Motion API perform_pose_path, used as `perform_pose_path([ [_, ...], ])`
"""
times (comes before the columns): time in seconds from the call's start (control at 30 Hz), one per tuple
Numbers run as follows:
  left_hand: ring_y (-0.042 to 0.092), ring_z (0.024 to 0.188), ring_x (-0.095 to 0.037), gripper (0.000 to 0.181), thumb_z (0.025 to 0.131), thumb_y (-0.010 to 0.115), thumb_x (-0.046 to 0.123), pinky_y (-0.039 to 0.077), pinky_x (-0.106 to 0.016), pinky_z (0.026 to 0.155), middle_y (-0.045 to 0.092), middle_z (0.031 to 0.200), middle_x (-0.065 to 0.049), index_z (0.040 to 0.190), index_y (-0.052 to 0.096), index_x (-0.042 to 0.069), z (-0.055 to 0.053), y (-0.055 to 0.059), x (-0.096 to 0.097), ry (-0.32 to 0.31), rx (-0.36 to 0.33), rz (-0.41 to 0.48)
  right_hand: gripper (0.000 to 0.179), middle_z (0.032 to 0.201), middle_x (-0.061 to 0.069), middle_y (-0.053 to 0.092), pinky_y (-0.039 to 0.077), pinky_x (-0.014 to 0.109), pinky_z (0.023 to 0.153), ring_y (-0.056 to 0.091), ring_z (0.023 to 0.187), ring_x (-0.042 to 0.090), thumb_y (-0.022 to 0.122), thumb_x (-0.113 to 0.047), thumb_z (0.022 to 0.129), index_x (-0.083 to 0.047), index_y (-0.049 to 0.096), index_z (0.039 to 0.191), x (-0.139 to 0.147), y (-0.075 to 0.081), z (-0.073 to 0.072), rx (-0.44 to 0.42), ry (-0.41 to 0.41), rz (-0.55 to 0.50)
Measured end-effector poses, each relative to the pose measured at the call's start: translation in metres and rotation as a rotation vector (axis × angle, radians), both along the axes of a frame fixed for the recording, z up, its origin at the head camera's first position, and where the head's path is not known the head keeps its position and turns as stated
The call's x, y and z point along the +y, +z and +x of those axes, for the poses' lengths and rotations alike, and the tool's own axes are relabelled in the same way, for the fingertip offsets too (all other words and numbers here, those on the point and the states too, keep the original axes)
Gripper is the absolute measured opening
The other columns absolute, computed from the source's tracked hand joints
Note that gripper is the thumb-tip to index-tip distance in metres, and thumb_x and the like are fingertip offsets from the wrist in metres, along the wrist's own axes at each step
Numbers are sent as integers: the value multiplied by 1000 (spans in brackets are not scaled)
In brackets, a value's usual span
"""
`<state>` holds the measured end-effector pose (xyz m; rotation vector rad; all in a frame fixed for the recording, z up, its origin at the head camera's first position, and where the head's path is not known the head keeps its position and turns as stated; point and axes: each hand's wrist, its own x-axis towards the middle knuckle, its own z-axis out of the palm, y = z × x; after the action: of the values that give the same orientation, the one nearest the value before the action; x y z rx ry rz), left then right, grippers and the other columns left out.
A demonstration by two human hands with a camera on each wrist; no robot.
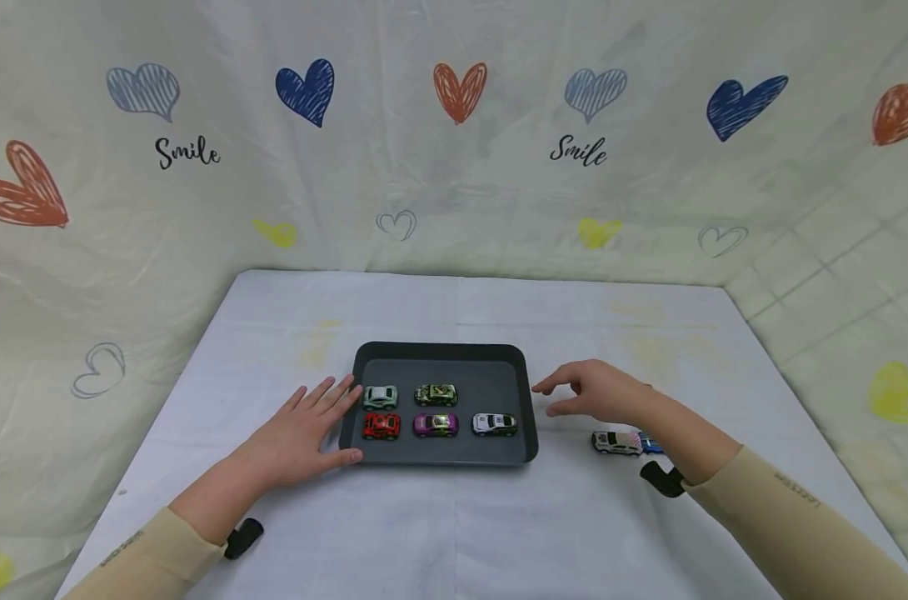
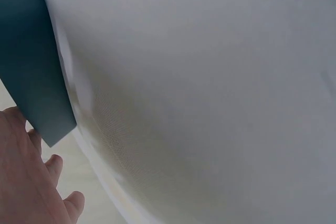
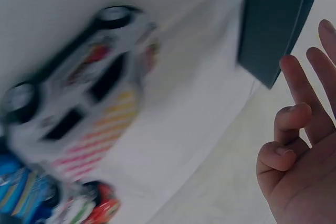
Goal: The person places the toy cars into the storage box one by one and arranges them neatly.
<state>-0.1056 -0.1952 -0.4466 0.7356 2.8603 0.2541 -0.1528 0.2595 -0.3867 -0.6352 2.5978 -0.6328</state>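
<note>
My left hand (image 1: 295, 437) lies spread at the left rim of a dark grey tray (image 1: 454, 452), its fingertips and thumb touching the edge. In the tray sit a pale green toy car (image 1: 381, 397), a camouflage toy car (image 1: 435, 394), a red toy car (image 1: 381, 426), a purple toy car (image 1: 435, 425) and a white-and-black toy car (image 1: 494, 424). Just off the tray's right side, my right hand (image 1: 600, 392) holds nothing, its fingers loosely bent. Below that hand, a white toy car (image 3: 84, 93) with a striped roof stands on the table beside a blue toy car (image 3: 23, 190).
Beyond the blue car, another toy car (image 3: 107, 203) with red on it shows blurred and partly cut off in the right wrist view. White cloth (image 1: 454, 533) covers the table. A curtain (image 1: 454, 175) with printed hearts hangs behind the table's far edge.
</note>
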Motion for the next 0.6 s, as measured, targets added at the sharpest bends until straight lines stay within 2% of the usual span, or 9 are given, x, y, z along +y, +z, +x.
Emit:
perform_pose_path([
  [0.13,14,151,-34,96,88,56,70,13,-60,118,14,166,-3,160,22,18,0,1,0,0,-5,-4,37,118,-1,69,46,29,66,51,82,13,78,-31,87,-19,73,121,19,-2,11,-20,-16,11],
  [0.27,14,151,-35,96,88,56,70,13,-61,118,14,166,-3,160,22,17,0,0,-1,-4,-4,-2,34,117,-1,69,47,28,61,50,75,15,78,-28,86,-20,74,119,35,-3,22,-63,-75,49],
  [0.4,14,151,-34,96,87,56,71,13,-60,118,13,166,-2,160,21,18,0,-1,-2,-2,-2,-2,34,115,-4,67,48,30,68,56,84,15,79,-32,85,-23,74,117,51,-5,30,-83,-109,81],
  [0.47,14,151,-34,96,87,56,71,13,-60,118,13,166,-2,160,21,18,0,-1,-2,-2,0,-4,34,115,-6,68,49,32,74,58,94,16,79,-34,85,-24,74,117,58,-6,31,-80,-106,91],
  [0.6,13,151,-33,96,88,55,71,13,-60,118,12,166,-1,160,20,19,-1,-3,-1,1,2,-4,31,113,-7,68,50,35,79,59,101,20,80,-31,83,-26,75,114,69,-5,34,-71,-106,125],
])
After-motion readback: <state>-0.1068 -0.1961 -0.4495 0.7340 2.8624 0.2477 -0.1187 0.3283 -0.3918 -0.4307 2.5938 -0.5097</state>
